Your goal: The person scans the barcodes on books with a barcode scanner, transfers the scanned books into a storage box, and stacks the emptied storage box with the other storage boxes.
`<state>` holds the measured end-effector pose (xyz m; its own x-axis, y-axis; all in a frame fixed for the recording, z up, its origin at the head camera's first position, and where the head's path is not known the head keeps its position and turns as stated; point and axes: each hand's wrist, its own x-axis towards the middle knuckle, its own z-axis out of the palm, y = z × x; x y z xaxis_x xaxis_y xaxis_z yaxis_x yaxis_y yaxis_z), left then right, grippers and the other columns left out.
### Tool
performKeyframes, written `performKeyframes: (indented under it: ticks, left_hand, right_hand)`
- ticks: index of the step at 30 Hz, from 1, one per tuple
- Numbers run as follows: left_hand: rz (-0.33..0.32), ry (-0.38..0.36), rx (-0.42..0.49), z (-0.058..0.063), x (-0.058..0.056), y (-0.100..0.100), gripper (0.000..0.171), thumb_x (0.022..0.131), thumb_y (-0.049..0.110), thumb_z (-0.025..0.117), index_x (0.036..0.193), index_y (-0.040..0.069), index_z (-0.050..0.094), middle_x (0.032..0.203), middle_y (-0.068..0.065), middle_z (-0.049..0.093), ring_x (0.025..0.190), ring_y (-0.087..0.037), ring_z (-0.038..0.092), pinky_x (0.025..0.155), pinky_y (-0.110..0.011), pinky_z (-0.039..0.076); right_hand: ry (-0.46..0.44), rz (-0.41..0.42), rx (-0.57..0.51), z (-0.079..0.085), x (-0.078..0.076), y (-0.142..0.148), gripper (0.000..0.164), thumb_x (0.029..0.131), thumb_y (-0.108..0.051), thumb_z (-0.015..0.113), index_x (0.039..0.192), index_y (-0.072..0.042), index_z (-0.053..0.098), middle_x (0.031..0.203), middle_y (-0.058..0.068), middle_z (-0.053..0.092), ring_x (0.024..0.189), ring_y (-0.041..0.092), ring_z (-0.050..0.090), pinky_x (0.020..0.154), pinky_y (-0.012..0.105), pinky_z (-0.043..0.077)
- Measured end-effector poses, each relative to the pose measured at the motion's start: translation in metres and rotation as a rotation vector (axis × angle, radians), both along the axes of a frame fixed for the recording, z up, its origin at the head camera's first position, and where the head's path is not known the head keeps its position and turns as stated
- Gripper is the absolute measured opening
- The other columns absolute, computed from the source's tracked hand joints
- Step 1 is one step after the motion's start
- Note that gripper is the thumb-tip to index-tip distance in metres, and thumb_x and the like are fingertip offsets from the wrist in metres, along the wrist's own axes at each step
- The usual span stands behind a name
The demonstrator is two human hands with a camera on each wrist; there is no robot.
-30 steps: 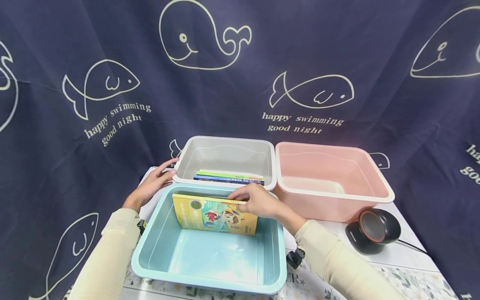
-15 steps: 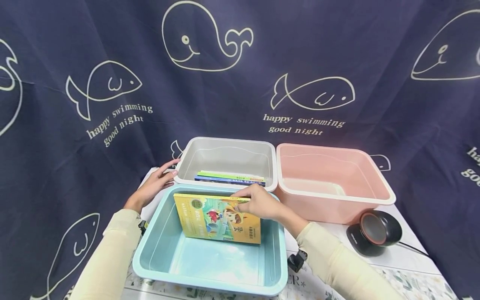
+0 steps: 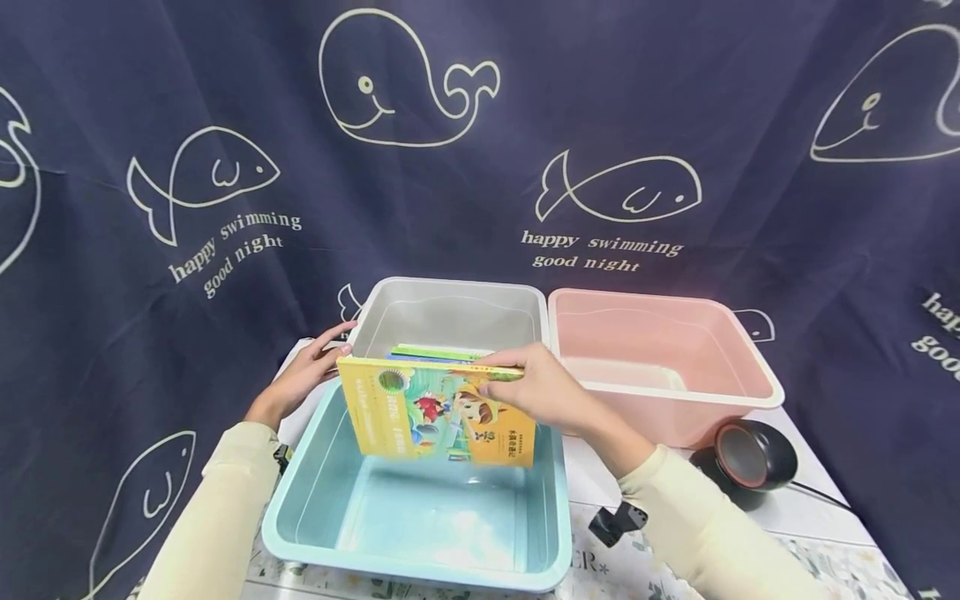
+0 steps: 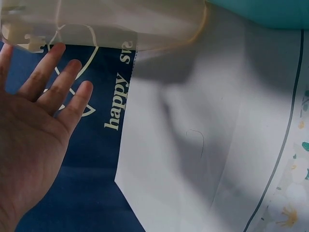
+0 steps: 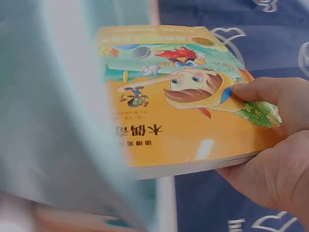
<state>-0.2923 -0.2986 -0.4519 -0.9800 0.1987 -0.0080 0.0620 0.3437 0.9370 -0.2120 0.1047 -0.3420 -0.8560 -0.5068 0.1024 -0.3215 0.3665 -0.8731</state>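
A yellow and orange picture book (image 3: 442,417) with a cartoon long-nosed boy on its cover stands on edge, raised partly above the blue bin (image 3: 420,571). My right hand (image 3: 543,387) pinches its top edge near the right end, the thumb lying on the front cover in the right wrist view. At the left rim of the grey bin (image 3: 457,287), my left hand (image 3: 303,375) rests with fingers fairly straight; the left wrist view shows the same open palm (image 4: 36,140) beside that bin. Inside the grey bin lie green and blue books (image 3: 435,352), partly hidden behind the picture book.
A pink bin (image 3: 667,417) stands right of the grey one. In front of it sits a black round device (image 3: 753,454) with a cable. A dark blue curtain (image 3: 480,192) with whale and fish drawings hangs behind the white table (image 3: 795,525).
My right hand has lifted the picture book upward out of the blue bin, so it now covers part of the books in the grey bin. The left hand has stayed at the grey rim.
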Motion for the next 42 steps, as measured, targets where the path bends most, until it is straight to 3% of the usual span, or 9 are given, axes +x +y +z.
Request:
performKeyframes:
  ticks: [2,7,11,18,21,23,26,34,42]
  left_hand:
    - [0.004,0.003,-0.002,0.0,0.0,-0.001,0.06,0.109,0.037,0.054,0.164,0.028,0.031,0.135,-0.004,0.061,0.115,0.003,0.062,0.112,-0.036,0.051]
    - [-0.003,0.0,0.005,0.001,0.001,0.0,0.064,0.107,0.042,0.055,0.164,0.027,0.03,0.154,-0.015,0.046,0.118,0.0,0.056,0.121,-0.058,0.039]
    - [-0.008,-0.007,0.004,0.001,0.001,0.0,0.064,0.107,0.043,0.056,0.163,0.029,0.03,0.162,-0.018,0.037,0.122,-0.004,0.053,0.122,-0.059,0.036]
    - [-0.012,-0.007,-0.006,0.001,0.001,-0.001,0.064,0.107,0.044,0.055,0.164,0.029,0.03,0.166,-0.015,0.033,0.139,-0.021,0.046,0.123,-0.058,0.036]
    - [-0.012,-0.007,0.006,0.001,0.002,-0.001,0.064,0.107,0.043,0.055,0.163,0.028,0.03,0.168,-0.014,0.031,0.143,-0.024,0.043,0.123,-0.058,0.035]
    - [-0.017,-0.007,0.011,0.001,0.002,-0.001,0.064,0.107,0.043,0.055,0.164,0.028,0.03,0.168,-0.013,0.03,0.143,-0.022,0.043,0.123,-0.059,0.035]
    - [-0.02,-0.007,0.016,0.001,0.001,0.0,0.064,0.107,0.043,0.056,0.164,0.027,0.03,0.167,-0.014,0.031,0.141,-0.017,0.044,0.124,-0.059,0.034]
    - [-0.008,0.001,-0.001,0.0,0.004,0.0,0.065,0.107,0.043,0.056,0.164,0.027,0.029,0.167,-0.014,0.031,0.14,-0.016,0.045,0.123,-0.058,0.036]
    - [-0.02,0.011,0.001,0.0,0.002,0.001,0.065,0.107,0.042,0.055,0.164,0.024,0.029,0.167,-0.015,0.032,0.137,-0.01,0.046,0.123,-0.057,0.036]
  right_hand:
    - [-0.011,-0.032,-0.023,0.013,0.003,0.006,0.031,0.091,-0.007,0.073,0.122,-0.006,0.076,0.102,0.016,0.08,0.078,0.02,0.077,0.071,0.034,0.065]
    - [0.01,-0.109,-0.066,0.045,0.011,0.028,0.033,0.09,-0.007,0.074,0.123,-0.004,0.075,0.097,0.019,0.079,0.076,0.024,0.078,0.069,0.036,0.066]
    - [0.065,-0.169,-0.081,0.067,0.023,0.048,0.033,0.091,-0.008,0.075,0.125,-0.006,0.074,0.105,0.017,0.079,0.078,0.022,0.078,0.072,0.034,0.066]
    - [0.229,-0.336,0.103,0.089,0.049,0.086,0.041,0.095,-0.023,0.077,0.128,-0.046,0.071,0.116,-0.016,0.077,0.085,0.013,0.078,0.074,0.027,0.063]
    - [0.262,-0.392,0.098,0.085,0.057,0.105,0.035,0.093,-0.02,0.078,0.126,-0.034,0.075,0.107,-0.018,0.078,0.08,0.014,0.078,0.07,0.027,0.064]
    - [0.196,-0.414,0.033,0.08,0.063,0.118,0.033,0.093,-0.017,0.079,0.125,-0.019,0.076,0.097,-0.012,0.08,0.075,0.019,0.079,0.062,0.034,0.065]
    - [0.155,-0.497,0.05,0.069,0.073,0.138,0.037,0.092,-0.022,0.08,0.127,-0.01,0.074,0.079,-0.01,0.079,0.067,0.02,0.078,0.055,0.033,0.063]
    - [0.086,-0.671,0.149,0.041,0.098,0.182,0.046,0.091,-0.03,0.081,0.135,-0.017,0.071,0.08,-0.018,0.077,0.069,0.011,0.075,0.055,0.027,0.058]
    - [0.082,-0.837,0.187,0.01,0.129,0.215,0.042,0.09,-0.027,0.083,0.131,-0.024,0.074,0.079,-0.032,0.072,0.069,-0.002,0.069,0.058,0.013,0.052]
